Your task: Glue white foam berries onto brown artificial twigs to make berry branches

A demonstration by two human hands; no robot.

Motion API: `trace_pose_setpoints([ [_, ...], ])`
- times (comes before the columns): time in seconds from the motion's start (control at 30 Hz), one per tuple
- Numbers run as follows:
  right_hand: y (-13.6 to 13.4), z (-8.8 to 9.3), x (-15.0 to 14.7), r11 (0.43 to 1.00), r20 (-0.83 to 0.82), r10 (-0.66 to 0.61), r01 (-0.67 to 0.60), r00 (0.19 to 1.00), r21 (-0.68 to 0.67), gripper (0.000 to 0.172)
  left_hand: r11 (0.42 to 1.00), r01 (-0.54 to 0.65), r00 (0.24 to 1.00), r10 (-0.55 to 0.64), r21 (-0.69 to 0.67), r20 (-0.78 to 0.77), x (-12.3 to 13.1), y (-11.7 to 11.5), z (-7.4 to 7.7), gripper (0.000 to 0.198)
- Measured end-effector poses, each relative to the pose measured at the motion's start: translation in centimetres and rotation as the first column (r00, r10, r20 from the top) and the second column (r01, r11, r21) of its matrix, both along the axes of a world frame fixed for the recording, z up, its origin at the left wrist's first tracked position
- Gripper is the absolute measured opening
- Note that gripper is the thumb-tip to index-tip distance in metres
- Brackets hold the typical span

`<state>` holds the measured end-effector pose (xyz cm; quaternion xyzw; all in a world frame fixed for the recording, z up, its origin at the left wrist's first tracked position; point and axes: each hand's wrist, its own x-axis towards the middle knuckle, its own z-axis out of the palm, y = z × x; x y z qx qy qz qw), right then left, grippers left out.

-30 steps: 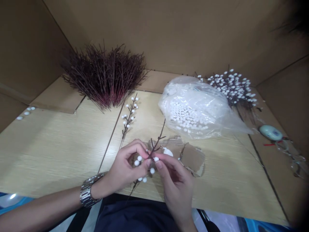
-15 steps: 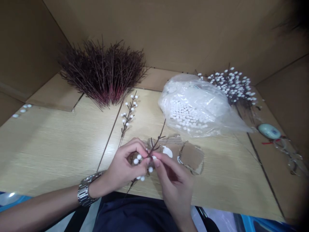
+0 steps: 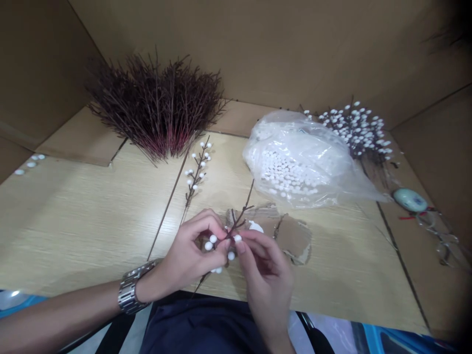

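My left hand [image 3: 202,243] pinches a dark brown artificial twig [image 3: 239,216] at its middle, above the table's front edge. Several white berries sit on the twig's lower part, while the upper side shoots are bare. Between the thumb and forefinger of my right hand [image 3: 267,270] is a white berry [image 3: 237,238], right beside the twig; whether it is seated on a shoot I cannot tell. Just beyond lies torn cardboard [image 3: 293,238] with a white patch of what looks like glue [image 3: 255,226]. A twig with white berries [image 3: 197,172] lies behind my left hand.
A thick bundle of bare brown twigs [image 3: 158,108] lies at the back left. A clear plastic bag of white berries [image 3: 291,167] is at the back right, in front of berried twigs [image 3: 357,128]. Scissors [image 3: 442,238] and a pale green oval object [image 3: 410,200] lie at the right.
The right fingertips have drawn slightly away from the twig, showing more of the white berry. My left hand keeps its hold on the twig.
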<state>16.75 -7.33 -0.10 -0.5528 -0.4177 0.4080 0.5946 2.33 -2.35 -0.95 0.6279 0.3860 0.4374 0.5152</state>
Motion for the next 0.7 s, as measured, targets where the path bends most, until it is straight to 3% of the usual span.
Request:
trace_pose_setpoints([
  [0.27,-0.2,0.1,-0.2,0.998,0.084,-0.046,0.043,0.995,0.038,0.021,1.0,0.013,1.0,-0.013,-0.014,-0.012,0.0,-0.1,-0.1,0.019],
  [0.7,-0.2,-0.8,-0.3,0.998,0.067,-0.059,0.057,0.996,0.027,0.018,0.996,0.008,1.0,-0.008,-0.086,0.007,0.0,-0.1,-0.1,0.013],
])
